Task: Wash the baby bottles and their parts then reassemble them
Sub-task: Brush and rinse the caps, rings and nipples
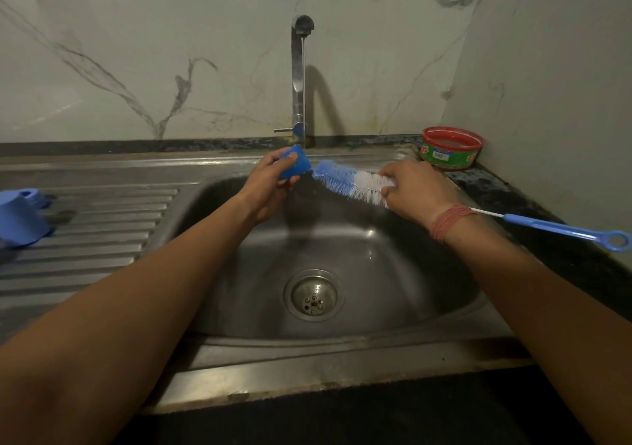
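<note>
While left hand (270, 179) fingers (273, 157) curl round blue cap (295, 162), brush (345, 179) tip touches it.

blue bottle cap (296, 165) tilted beside blue-white bottle brush (349, 182).

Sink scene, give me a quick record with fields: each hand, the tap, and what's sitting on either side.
left hand: holds blue bottle cap under the stream
right hand: grips bottle brush by its bristles
tap: running, thin stream
sink: basin holds no items
drainboard, left: blue bottle parts
counter, right: red-rimmed green tub
</note>
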A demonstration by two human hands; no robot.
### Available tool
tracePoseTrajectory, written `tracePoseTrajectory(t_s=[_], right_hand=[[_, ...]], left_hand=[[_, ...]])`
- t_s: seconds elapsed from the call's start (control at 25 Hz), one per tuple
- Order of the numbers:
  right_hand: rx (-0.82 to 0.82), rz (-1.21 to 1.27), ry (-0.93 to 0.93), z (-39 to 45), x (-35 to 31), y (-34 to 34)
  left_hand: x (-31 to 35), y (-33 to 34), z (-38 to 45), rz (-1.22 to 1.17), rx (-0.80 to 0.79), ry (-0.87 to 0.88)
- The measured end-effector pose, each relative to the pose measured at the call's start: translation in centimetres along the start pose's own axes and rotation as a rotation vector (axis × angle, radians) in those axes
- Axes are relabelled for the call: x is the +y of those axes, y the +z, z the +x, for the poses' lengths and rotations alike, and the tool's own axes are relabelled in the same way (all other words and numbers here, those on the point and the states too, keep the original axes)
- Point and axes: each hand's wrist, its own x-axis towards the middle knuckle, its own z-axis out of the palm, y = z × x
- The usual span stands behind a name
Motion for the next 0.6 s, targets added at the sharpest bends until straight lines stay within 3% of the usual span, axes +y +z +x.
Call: tracePoseTrajectory(t_s=[0.6], right_hand=[[-0.003,0.002,0.001,0.11,0.1,0.24]], left_hand=[[0.22,0.49,-0.72,0.021,-0.018,-0.041]])
